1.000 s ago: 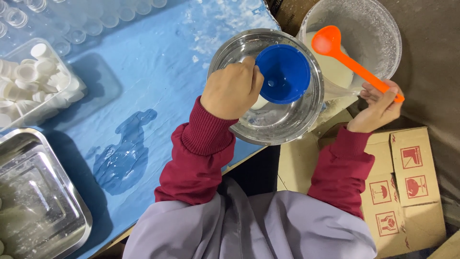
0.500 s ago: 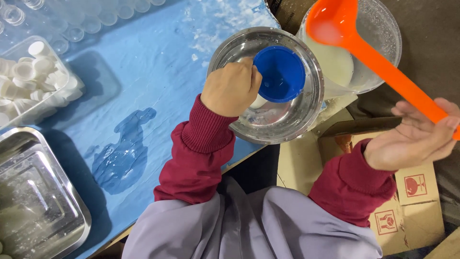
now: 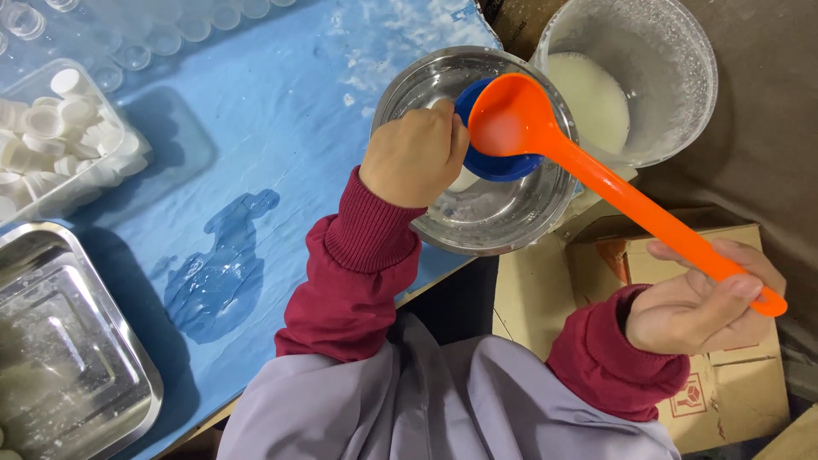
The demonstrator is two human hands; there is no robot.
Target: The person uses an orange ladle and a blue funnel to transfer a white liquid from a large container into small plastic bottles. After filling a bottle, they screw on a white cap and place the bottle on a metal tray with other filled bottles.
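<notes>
The orange ladle point(image 3: 596, 175) lies across my right hand point(image 3: 699, 307), its long handle resting on my open palm near the end, my fingers curled loosely around it with the thumb over the top, out past the bench's near edge and above a brown cardboard box point(image 3: 724, 383) that sits lower down. The ladle's bowl reaches up and left to hover over the blue funnel point(image 3: 494, 158), and a thin film of white liquid clouds the inside of it. My left hand point(image 3: 415, 153) rests on the near-left rim of the steel mixing bowl point(image 3: 477, 213), fingers pressed together and closed around the funnel's edge, though I cannot tell exactly what lies under them. That steel bowl stands at the near right corner of the blue-covered bench point(image 3: 281, 111), partly overhanging the edge. Just beyond it, off the bench's right side, stands a clear plastic bucket point(image 3: 673, 77) with milky white liquid in its bottom. A puddle point(image 3: 221, 273) of clear liquid sits on the blue cover near my left sleeve. At the near left edge is a steel tray point(image 3: 68, 366), and farther along that edge a clear tub of white caps point(image 3: 60, 136).
</notes>
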